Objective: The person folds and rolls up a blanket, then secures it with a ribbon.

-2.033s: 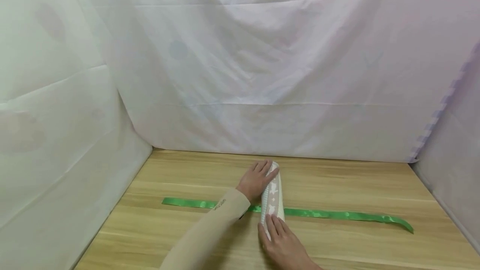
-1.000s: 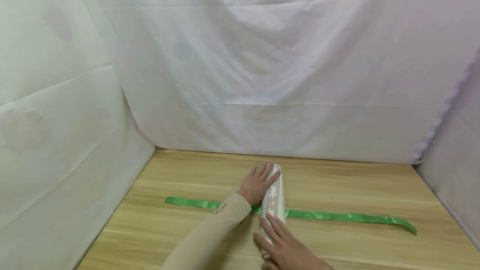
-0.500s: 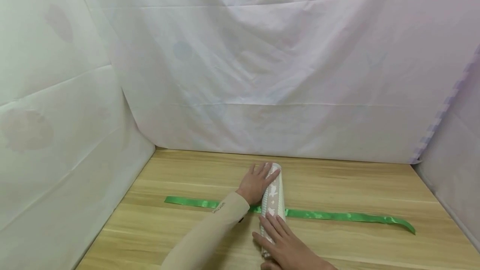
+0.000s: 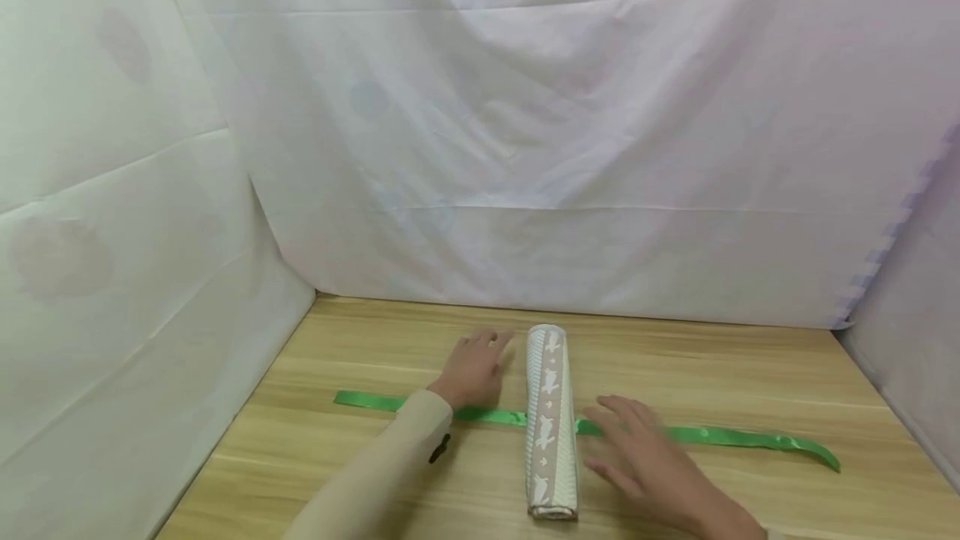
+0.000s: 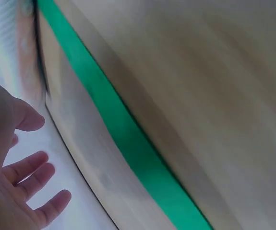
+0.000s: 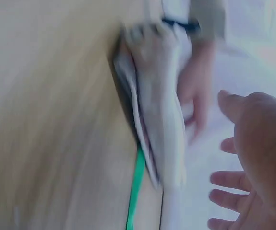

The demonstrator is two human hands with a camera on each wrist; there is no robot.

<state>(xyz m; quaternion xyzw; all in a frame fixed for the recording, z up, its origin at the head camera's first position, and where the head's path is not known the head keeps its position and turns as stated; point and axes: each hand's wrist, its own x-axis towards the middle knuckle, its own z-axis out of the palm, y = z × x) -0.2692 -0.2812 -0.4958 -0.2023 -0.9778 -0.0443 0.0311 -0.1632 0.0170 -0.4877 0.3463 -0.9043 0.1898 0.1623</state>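
A rolled-up towel (image 4: 551, 423), pale with a pinkish-beige band of white animal shapes, lies lengthwise away from me on the wooden table. It rests across a green ribbon (image 4: 495, 416) that runs left to right beneath it. My left hand (image 4: 474, 369) is off the roll on its left side, fingers loosely extended. To the right of the roll, my right hand (image 4: 645, 457) hovers with spread, slightly blurred fingers, touching nothing. The left wrist view shows the ribbon (image 5: 114, 117) below my hand. In the right wrist view the towel (image 6: 159, 105) is blurred.
White cloth sheets (image 4: 480, 148) with faint prints hang behind the wooden table (image 4: 360, 340) and along both sides. The ribbon's right end (image 4: 821, 452) curls slightly near the table's right side. A small dark item (image 4: 440, 448) shows at the left sleeve.
Both hands have let go of the towel roll, where they rested on its top. The left has moved left and the right has moved right, leaving the roll lying across the ribbon.
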